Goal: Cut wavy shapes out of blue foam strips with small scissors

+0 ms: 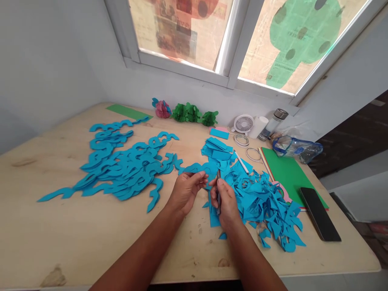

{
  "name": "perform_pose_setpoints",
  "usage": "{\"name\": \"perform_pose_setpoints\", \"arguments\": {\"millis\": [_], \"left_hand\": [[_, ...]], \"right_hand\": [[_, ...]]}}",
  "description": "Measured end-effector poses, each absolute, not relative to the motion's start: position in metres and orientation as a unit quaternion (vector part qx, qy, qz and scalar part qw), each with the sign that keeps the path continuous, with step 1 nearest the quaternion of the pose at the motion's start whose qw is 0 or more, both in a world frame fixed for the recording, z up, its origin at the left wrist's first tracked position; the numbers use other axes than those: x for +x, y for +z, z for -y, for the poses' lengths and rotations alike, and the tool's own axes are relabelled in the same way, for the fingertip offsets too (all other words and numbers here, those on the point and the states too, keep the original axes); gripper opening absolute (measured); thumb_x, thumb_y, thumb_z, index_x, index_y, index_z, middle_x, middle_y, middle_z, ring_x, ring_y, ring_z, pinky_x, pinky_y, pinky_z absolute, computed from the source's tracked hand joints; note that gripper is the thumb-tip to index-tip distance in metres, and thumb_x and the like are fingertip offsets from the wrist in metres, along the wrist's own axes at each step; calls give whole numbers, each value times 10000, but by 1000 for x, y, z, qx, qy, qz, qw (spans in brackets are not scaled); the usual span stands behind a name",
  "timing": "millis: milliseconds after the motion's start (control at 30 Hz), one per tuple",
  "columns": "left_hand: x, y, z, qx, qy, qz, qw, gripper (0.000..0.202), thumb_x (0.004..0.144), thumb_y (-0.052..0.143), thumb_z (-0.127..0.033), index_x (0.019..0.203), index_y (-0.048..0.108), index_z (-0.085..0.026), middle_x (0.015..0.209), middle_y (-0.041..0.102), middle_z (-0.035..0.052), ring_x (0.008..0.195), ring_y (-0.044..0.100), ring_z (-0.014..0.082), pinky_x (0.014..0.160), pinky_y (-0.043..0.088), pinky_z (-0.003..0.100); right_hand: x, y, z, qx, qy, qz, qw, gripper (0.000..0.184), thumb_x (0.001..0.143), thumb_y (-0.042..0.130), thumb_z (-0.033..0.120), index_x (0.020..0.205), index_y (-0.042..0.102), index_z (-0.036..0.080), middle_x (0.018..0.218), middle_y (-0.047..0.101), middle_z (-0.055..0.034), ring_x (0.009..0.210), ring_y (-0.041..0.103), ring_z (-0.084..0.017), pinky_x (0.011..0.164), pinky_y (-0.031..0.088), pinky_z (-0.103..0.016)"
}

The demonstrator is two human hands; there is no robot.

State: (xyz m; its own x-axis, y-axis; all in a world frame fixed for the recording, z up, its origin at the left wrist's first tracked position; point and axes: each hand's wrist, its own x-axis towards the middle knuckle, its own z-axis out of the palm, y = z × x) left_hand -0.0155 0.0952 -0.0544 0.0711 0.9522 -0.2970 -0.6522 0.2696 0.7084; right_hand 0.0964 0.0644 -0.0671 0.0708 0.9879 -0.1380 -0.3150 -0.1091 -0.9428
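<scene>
Two hands work over a wooden table (33, 230): the left hand (185, 192) pinches a curving blue paper strip (197, 168) between its fingers (201, 178), while the right hand (226, 201) curls closed around slim scissors (218, 190), held upright close to the strip's edge. Wavy blue cut-outs (121, 169) lie heaped to the left, apart from the jagged offcuts (260, 198) on the right, apparently sorted so the two kinds stay unmixed.

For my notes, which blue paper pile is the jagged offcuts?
The right-hand pile, beside the right hand: sharp-edged offcuts, unlike the left pile of curved strips.
</scene>
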Motion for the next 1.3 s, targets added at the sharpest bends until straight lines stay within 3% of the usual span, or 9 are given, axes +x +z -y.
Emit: {"name": "perform_pose_setpoints", "arguments": {"millis": [200,533,900,1300], "left_hand": [[-13,-55,-95,179,594,-352,701,192,550,801,-193,634,639,-135,634,671,13,641,628,140,637,483,258],[-2,-52,-87,265,600,-383,650,125,601,748,-194,569,636,-149,539,626,-7,545,562,125,614,461,257],[1,-50,-83,255,605,-399,640,101,602,749,-176,567,659,-148,545,651,10,557,578,137,637,474,265],[2,-53,-83,256,606,-389,645,115,604,753,-174,542,660,-150,541,652,11,552,573,129,623,465,251]], "right_hand": [[95,-69,-65,-480,580,372,543,421,751,602,586,764,596,165,484,452,67,354,297,-50,331,180,-181],[93,-70,-64,-471,577,389,541,415,778,562,597,743,557,184,480,444,67,357,291,-63,353,172,-211],[94,-72,-64,-471,569,404,540,475,800,520,618,598,485,189,442,403,61,358,282,-64,372,162,-230],[94,-70,-65,-480,565,394,543,468,771,541,636,662,549,181,417,394,66,340,276,-67,358,159,-225]]}}
